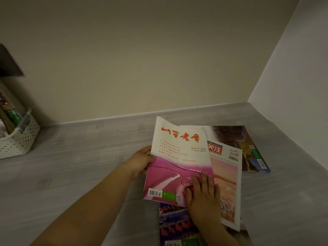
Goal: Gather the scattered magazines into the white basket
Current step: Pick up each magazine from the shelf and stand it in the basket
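Flat, with straight fingers close together, the right grip (202, 192) presses on the lower right corner of the pink magazine (177, 157). Under that corner lies a magazine with red flags (174, 226), nearest the person. The left grip (140, 162) pinches the pink magazine's left edge, thumb on the cover. An orange magazine (227, 178) sticks out beneath it on the right, and a brown magazine (248, 146) lies beyond, all on the grey worktop (79, 166). Far left stands the white basket (19, 139), with other magazines (10, 114) upright inside.
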A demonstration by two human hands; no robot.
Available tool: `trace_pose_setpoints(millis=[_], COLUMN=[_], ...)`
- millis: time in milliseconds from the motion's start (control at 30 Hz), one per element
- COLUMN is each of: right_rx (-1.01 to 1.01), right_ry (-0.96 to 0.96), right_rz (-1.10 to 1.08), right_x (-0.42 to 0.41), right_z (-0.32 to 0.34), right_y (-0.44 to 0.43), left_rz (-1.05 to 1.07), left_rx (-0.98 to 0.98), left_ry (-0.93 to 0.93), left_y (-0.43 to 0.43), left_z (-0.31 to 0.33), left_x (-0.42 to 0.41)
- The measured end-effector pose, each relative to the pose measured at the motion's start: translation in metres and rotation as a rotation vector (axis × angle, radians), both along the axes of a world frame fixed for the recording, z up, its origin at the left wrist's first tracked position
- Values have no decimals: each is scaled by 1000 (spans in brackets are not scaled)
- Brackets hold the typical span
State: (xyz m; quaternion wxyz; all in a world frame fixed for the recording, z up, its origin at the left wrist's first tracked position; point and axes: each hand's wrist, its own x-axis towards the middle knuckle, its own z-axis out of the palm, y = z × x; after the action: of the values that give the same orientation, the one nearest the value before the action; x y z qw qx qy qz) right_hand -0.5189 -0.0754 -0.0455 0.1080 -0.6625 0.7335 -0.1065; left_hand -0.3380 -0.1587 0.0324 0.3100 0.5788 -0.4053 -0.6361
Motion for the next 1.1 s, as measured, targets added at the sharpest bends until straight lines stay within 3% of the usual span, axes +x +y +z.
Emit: trace_pose_setpoints(millis=[267, 367, 467, 667, 767, 933, 1100], right_rx=[-5, -19, 5, 230, 197, 290, 244], right_ry=[-160, -422, -815, -1421, -1400, -1599, -1254], right_rz=[-3, -129, -194, 18, 104, 316, 306], right_x=[-3, 0, 12, 51, 86, 166, 258], right_z=[8, 22, 48, 89, 104, 127, 135], right_y=[4, -2, -17, -38, -46, -53, -52], left_rz=[-50, 13, 53, 89, 146, 238, 462], left_rx=[-277, -398, -530, -723, -755, -753, -729], left_ry=[-22, 19, 73, 63, 41, -4, -109], left_y=[19, 25, 29, 52, 68, 91, 105], left_z=[20, 40, 74, 131, 142, 147, 139], left_x=[0, 11, 28, 90, 135, 218, 300])
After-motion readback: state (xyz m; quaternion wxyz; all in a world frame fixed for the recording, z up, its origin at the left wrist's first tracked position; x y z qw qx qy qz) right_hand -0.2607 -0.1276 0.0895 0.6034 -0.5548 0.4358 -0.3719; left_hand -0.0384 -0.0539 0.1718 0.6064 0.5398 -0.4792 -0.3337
